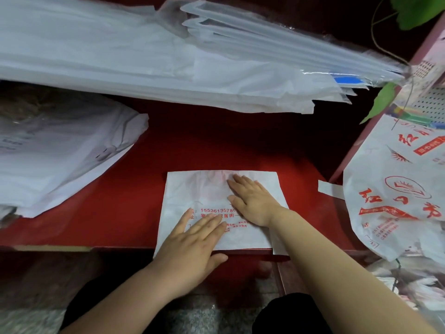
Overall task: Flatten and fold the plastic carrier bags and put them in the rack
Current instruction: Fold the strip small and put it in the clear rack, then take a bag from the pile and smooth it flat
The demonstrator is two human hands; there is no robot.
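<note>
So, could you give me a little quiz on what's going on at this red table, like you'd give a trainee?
1. True or false: the left hand and the right hand both press flat on the folded bag.
2. The print on that bag is: A blue, B red, C green.
3. Which hand reaches farther up the bag, away from the person?
Key: 1 true; 2 B; 3 the right hand.
</note>
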